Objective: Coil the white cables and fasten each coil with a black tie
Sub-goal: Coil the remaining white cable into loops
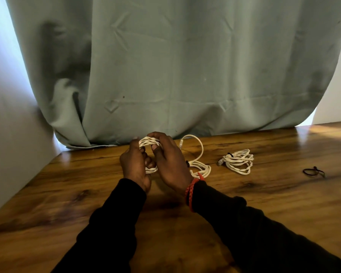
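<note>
I am looking down at the counter (185,223) with a curtain (185,66) hanging behind it. Going from the left, my left hand (135,166) is gripping the coil (149,141) at its near side, fingers (148,161) curled through the loops. My right hand (170,162) is closing over the top of the same coil, thumb underneath and the other fingers wrapped over the strands, so both hands are holding it just above the counter, near the curtain's hem. A red band (190,191) is sitting on my right wrist.

Just right of my hands, a second coil (200,168) is lying on the counter with what looks like a black tie on it and one loose loop arching up behind. Further right a third coil (237,161) is resting tied. Well apart at the far right, a spare tie (313,172) is waiting.

I am judging that the coiling of this cable is almost done. To do it well, I should be keeping the loops even and stacked, pinching them firmly with the left hand so none spring out, and tucking the tail in before freeing the right hand to reach across for the spare tie. Letting go too early would be spilling the loops.
</note>
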